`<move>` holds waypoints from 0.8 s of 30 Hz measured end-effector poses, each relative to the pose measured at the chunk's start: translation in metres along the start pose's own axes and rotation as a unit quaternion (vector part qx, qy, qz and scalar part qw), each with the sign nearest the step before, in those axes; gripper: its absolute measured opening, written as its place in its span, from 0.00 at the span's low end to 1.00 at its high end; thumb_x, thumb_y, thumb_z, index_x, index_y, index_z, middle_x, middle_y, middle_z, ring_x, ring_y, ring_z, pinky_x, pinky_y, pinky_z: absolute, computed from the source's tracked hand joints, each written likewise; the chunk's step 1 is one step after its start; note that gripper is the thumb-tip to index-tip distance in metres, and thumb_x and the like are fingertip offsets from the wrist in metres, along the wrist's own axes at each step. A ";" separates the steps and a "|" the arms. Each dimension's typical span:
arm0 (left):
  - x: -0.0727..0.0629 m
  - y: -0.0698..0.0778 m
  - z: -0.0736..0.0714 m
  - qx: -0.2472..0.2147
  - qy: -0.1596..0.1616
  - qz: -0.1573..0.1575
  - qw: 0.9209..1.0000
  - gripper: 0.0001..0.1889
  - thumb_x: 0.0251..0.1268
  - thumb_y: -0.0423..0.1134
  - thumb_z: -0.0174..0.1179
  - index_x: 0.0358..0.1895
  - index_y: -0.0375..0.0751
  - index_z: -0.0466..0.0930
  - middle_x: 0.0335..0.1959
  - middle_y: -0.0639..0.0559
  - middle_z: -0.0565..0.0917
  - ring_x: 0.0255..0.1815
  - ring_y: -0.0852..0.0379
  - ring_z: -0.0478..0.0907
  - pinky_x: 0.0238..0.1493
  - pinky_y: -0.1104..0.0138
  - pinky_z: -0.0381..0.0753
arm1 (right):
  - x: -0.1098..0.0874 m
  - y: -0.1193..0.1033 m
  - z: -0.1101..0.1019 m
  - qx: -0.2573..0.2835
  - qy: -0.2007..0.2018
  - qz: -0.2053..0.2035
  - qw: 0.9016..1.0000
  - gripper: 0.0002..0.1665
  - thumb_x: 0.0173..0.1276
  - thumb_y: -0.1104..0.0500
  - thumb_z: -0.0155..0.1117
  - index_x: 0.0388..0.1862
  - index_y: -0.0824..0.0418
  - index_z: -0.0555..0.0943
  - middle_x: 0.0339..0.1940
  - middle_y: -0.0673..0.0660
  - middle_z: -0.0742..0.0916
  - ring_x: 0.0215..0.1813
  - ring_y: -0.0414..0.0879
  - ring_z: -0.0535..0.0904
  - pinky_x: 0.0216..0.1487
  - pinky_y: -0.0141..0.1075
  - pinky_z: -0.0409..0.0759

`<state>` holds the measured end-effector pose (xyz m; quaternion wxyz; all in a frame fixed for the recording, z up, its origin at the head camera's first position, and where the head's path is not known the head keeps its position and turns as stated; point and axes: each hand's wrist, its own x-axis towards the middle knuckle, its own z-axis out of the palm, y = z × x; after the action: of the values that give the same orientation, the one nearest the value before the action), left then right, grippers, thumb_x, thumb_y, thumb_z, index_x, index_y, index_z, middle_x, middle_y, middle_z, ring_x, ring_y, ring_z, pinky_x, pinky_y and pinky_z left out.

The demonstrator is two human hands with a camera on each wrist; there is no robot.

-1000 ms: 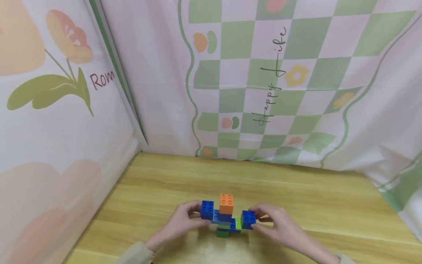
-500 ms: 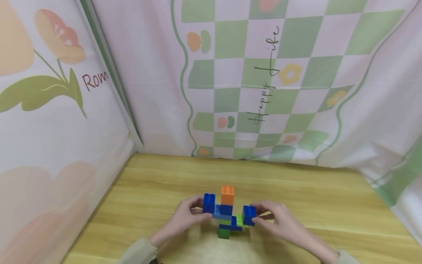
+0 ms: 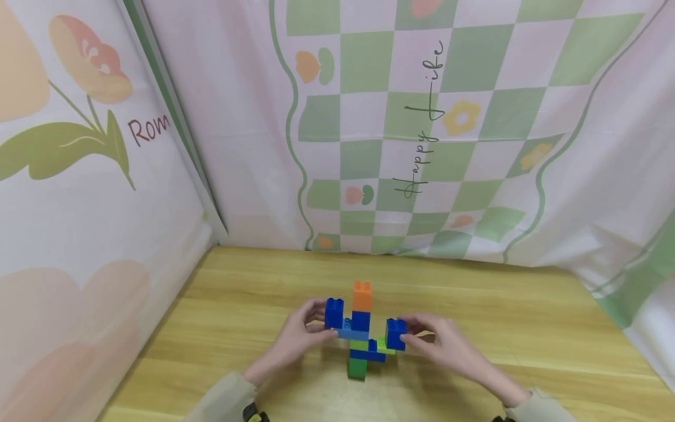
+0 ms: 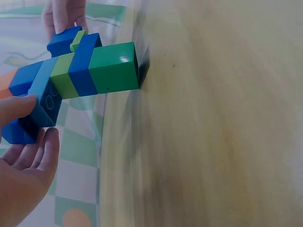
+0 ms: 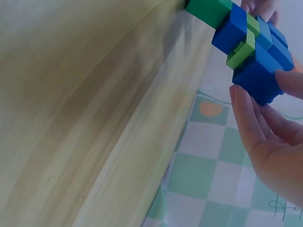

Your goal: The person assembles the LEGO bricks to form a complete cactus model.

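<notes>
Between the two hands stands a build of toy building bricks, with a green brick (image 3: 357, 368) at its foot and an orange brick (image 3: 361, 298) on top. Blue, lime and light blue bricks make up its middle. My left hand (image 3: 295, 337) grips the left arm, where a dark blue brick (image 3: 334, 313) sits on a light blue brick (image 3: 352, 334); in the left wrist view the thumb lies against the light blue one. On the other side my right hand (image 3: 445, 346) pinches another dark blue brick (image 3: 395, 335), which sits on a lime brick (image 3: 387, 347).
The wooden table (image 3: 253, 281) spreads under the hands. A patterned curtain (image 3: 369, 176) hangs along its back edge, and a white flowered sheet (image 3: 174, 205) closes off the left side. Sleeves cover both forearms, and a dark wrist strap (image 3: 254, 413) shows at the left.
The brick build has tipped so that its front faces show more and its studded tops less; the orange brick has risen in the head view. Both hands have moved with it, keeping their hold.
</notes>
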<state>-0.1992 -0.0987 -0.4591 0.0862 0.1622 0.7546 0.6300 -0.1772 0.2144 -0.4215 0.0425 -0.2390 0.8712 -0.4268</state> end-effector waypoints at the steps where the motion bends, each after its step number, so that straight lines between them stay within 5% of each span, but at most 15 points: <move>1: 0.001 0.000 0.000 0.001 0.001 -0.003 1.000 0.32 0.58 0.34 0.70 0.65 0.32 0.68 0.55 0.37 0.81 0.56 0.47 0.79 0.58 0.67 0.84 | 0.002 0.000 -0.001 0.001 -0.002 0.002 1.000 0.25 0.70 0.54 0.64 0.59 0.69 0.79 0.47 0.61 0.89 0.44 0.39 0.84 0.43 0.28 0.87; 16: 0.011 0.000 -0.005 0.017 0.012 -0.052 0.998 0.34 0.58 0.42 0.71 0.66 0.34 0.68 0.58 0.41 0.81 0.58 0.50 0.78 0.64 0.56 0.80 | 0.020 0.013 -0.006 -0.032 -0.020 0.017 0.999 0.24 0.73 0.50 0.60 0.59 0.66 0.79 0.47 0.56 0.89 0.46 0.39 0.84 0.47 0.30 0.85; 24: 0.019 -0.006 -0.007 0.015 0.016 -0.084 0.996 0.36 0.57 0.45 0.72 0.66 0.34 0.68 0.58 0.41 0.81 0.58 0.49 0.79 0.64 0.55 0.80 | 0.027 0.017 -0.008 0.015 -0.047 0.060 0.997 0.27 0.74 0.49 0.59 0.62 0.68 0.77 0.51 0.61 0.88 0.49 0.45 0.84 0.45 0.29 0.85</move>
<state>-0.2203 -0.0988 -0.4623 0.1247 0.0897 0.7759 0.6118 -0.2098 0.2164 -0.4261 0.1130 -0.2054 0.8743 -0.4250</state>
